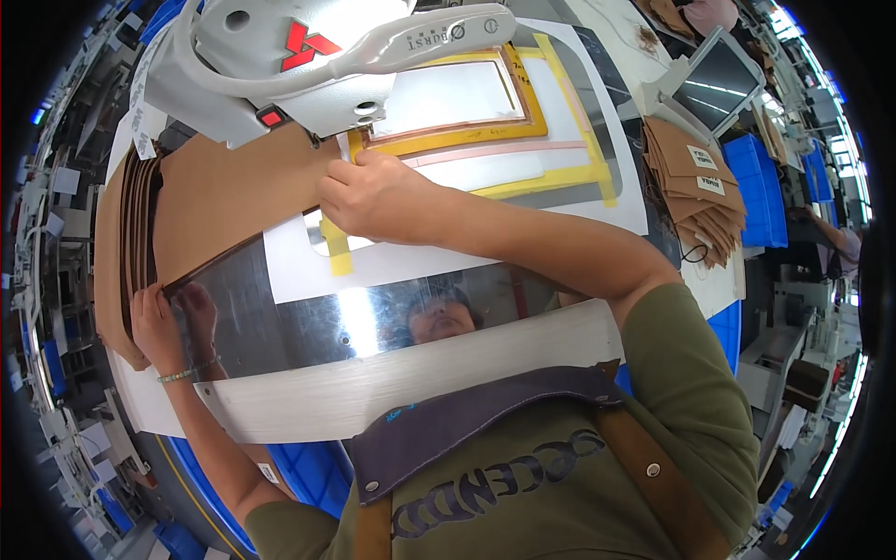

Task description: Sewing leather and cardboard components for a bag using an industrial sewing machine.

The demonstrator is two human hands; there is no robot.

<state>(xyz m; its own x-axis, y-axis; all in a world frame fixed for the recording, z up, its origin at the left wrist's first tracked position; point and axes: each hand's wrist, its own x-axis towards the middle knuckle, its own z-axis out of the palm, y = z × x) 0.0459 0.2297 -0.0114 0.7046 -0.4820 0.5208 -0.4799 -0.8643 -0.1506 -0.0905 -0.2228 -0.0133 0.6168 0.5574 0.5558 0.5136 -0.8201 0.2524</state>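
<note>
A flat brown panel [238,191] lies on the shiny metal plate [271,313], its far right end under the head of a white sewing machine [252,65]. My left hand [157,329] pinches the panel's near left corner, beside several brown layers [126,252] hanging at the left edge. Closed, with the fingers curled in, my right hand [378,198] rests at the panel's right end, by the near left corner of a yellow-edged frame [448,145]. Whatever its fingertips grip is hidden. Under that forearm is a white template sheet [303,266] with yellow tape strips.
A pile of brown pieces with white labels [695,182] lies at the right of the table, near a tilted screen [714,84]. Blue bins [754,191] stand beyond it. A pale metal strip [411,373] forms the near table edge. The machine's head overhangs the work.
</note>
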